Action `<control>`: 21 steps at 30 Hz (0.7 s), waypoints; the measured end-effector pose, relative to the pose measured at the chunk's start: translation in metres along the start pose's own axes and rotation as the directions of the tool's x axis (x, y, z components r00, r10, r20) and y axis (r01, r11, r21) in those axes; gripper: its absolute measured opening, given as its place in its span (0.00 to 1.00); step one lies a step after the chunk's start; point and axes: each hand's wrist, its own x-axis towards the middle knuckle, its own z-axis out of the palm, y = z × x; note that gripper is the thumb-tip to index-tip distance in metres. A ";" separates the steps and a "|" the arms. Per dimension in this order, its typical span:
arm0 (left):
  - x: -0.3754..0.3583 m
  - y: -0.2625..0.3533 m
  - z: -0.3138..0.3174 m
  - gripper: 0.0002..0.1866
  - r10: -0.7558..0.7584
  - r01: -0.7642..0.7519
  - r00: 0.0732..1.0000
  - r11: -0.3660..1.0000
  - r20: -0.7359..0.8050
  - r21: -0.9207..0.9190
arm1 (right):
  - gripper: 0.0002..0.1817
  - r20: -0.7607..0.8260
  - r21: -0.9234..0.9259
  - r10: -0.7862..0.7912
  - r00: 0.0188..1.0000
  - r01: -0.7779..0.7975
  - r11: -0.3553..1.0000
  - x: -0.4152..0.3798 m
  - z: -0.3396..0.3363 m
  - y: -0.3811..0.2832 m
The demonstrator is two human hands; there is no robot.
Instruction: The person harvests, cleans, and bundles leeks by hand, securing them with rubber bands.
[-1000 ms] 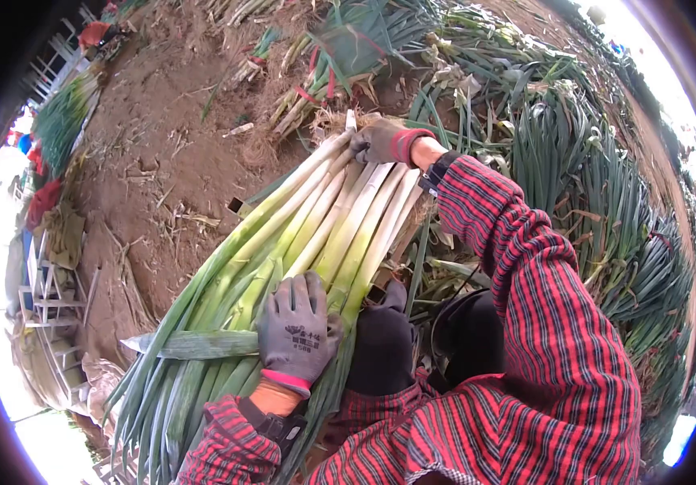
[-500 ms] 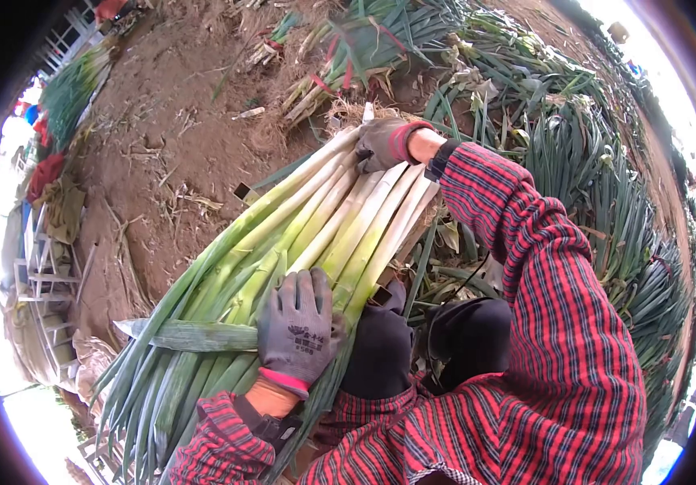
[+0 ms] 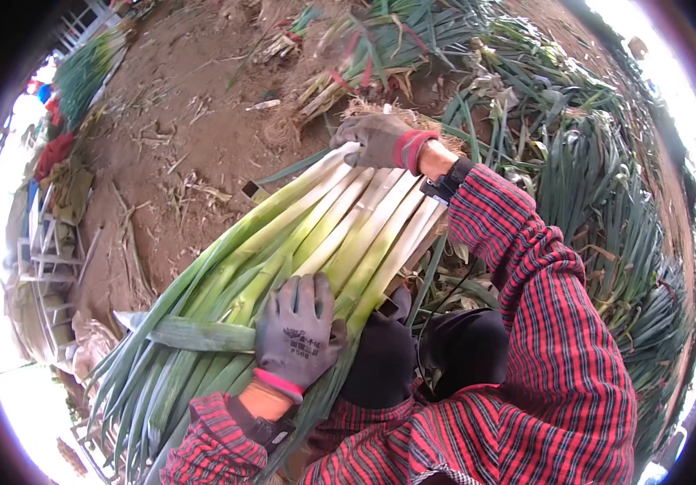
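A thick fanned-out bundle of long green onions (image 3: 283, 267) slants in front of me, white root ends up and green leaves down to the left. My left hand (image 3: 299, 331), in a grey work glove, lies palm down on the stalks with its fingers stretched out. One broad leaf (image 3: 194, 334) sticks out sideways from beside that hand. At the white ends is my right hand (image 3: 384, 141), gloved as well, its fingers curled over the outermost stalk. The roots are partly hidden behind it.
Tied green onions (image 3: 396, 36) lie ahead on the bare soil (image 3: 194, 105). A long heap of green onions (image 3: 598, 186) runs along my right. Another bundle (image 3: 85, 77) is at the far left, above a white metal frame (image 3: 45, 259). My knees (image 3: 376, 356) are just below the bundle.
My right hand has shifted slightly left across the root ends, toward the outermost stalk. My left hand stays on the stalks in nearly the same place.
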 end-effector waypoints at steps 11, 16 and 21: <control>0.003 0.002 -0.005 0.35 -0.020 0.021 1.000 0.999 0.021 -0.033 | 0.25 0.091 0.143 -0.247 0.965 0.233 0.962 0.047 0.045 -0.084; 0.002 0.002 -0.004 0.34 -0.017 0.017 1.000 1.000 0.009 0.000 | 0.19 0.217 0.201 -0.134 0.967 0.090 0.975 0.064 0.035 -0.095; -0.001 0.000 -0.005 0.33 0.011 -0.011 0.998 1.000 -0.063 -0.005 | 0.10 -0.084 0.355 -0.181 0.980 0.199 0.913 0.076 -0.016 -0.095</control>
